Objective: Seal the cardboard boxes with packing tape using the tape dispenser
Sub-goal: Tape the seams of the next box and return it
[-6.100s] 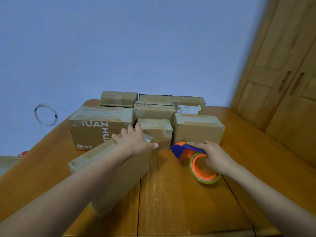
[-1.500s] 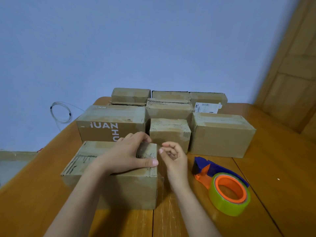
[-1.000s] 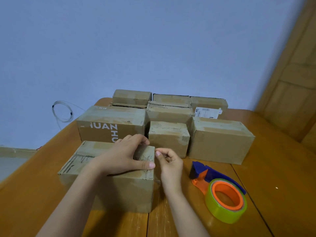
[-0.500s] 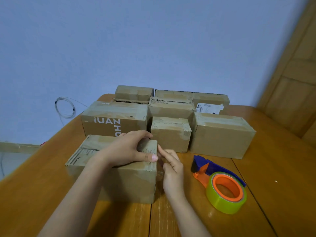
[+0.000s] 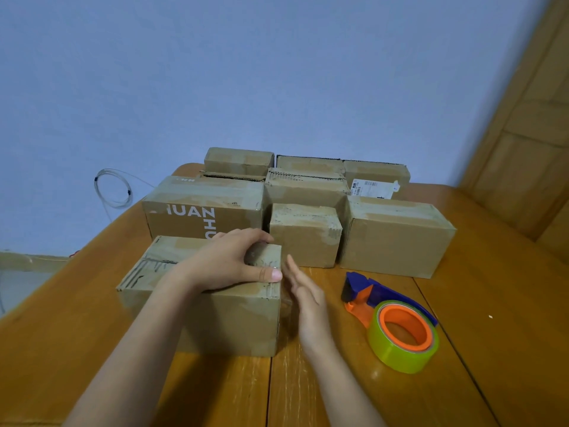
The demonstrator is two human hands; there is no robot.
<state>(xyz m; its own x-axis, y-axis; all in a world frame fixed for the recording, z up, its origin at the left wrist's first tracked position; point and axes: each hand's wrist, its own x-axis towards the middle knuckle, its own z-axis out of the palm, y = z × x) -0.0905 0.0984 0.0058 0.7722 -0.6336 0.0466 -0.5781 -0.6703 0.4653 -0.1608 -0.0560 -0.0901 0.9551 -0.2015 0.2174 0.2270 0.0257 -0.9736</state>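
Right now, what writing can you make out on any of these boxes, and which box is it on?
"UAN" above "HU": white letters on the front of the big box, cut off by its left edge and the left hand.
Small marks on that box's top: too small to read.
White shipping label on a back box: print and barcode too small to read.
Nothing legible elsewhere.

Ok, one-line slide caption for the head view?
Left hand steadies near box; right hand smooths its end; tape dispenser rests alongside.

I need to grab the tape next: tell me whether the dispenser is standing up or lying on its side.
Lying on its side. The tape dispenser rests flat on the table, the roll's orange core facing up, untouched by either hand.
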